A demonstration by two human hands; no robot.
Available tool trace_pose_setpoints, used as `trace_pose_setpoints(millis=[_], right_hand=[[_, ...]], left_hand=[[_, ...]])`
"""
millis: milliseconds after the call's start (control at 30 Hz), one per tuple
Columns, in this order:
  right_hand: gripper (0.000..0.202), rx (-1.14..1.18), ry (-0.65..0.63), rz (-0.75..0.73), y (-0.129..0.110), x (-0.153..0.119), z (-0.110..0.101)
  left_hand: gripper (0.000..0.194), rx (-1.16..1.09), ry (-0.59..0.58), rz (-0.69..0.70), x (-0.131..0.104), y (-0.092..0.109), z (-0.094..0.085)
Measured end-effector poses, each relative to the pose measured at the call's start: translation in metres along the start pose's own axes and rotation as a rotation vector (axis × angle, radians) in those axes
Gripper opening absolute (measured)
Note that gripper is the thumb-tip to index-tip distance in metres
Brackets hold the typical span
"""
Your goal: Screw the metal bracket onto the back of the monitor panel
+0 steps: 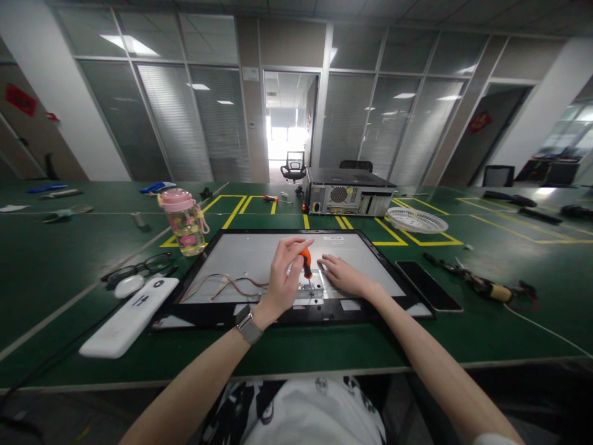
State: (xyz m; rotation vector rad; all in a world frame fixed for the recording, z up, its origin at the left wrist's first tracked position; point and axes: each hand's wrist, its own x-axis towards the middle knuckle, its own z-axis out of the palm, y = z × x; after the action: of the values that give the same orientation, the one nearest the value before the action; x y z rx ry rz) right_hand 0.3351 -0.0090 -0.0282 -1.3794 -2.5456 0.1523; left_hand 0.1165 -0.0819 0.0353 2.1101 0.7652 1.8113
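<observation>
your left hand (283, 272) pinches the orange handle of a screwdriver (306, 264), which stands tilted over the near middle of the flat panel (250, 250), its tip down at a metal plate (317, 284). whether the tip is seated, you cannot tell from here; if it isn't, a push could make it skid and scratch the panel, or jab your right hand (345, 275), which lies just to the right, fingers loosely spread and gripping nothing. leaning hard on that palm could also flex the panel beneath. left of the plate, loose wires (231, 279) run toward your left wrist, so a sideways sweep could snag and tug them. farther out, the phone (427, 285) lies just beside the panel's right side and the white device (130, 318) beside its left; turning the panel on the counter (324, 355) could shove either. the bottle (183, 222), at the far left corner, could tip if knocked.
</observation>
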Motion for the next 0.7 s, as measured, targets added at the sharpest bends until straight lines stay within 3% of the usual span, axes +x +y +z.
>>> trace_pose_setpoints(millis=[100,233,400,600,700], right_hand=[[0.046,0.000,-0.003,-0.007,0.0005,0.0002,0.0003],[0.046,-0.001,0.003,-0.002,0.0006,0.0003,0.0006],[0.045,-0.011,0.001,-0.006,0.0011,0.0004,0.0013],[0.046,-0.014,0.005,-0.016,0.0032,0.0011,0.0033],[0.045,-0.010,0.004,-0.015,0.0026,0.0006,0.0023]], left_hand=[[0.034,-0.015,-0.034,-0.012,-0.0001,0.0001,0.0001],[0.024,0.049,0.026,-0.002,0.0000,0.0003,0.0008],[0.034,-0.013,-0.029,-0.015,0.0003,0.0005,0.0004],[0.021,0.051,0.034,0.012,-0.0005,0.0004,0.0005],[0.029,0.013,-0.012,0.007,-0.0012,0.0017,-0.0006]])
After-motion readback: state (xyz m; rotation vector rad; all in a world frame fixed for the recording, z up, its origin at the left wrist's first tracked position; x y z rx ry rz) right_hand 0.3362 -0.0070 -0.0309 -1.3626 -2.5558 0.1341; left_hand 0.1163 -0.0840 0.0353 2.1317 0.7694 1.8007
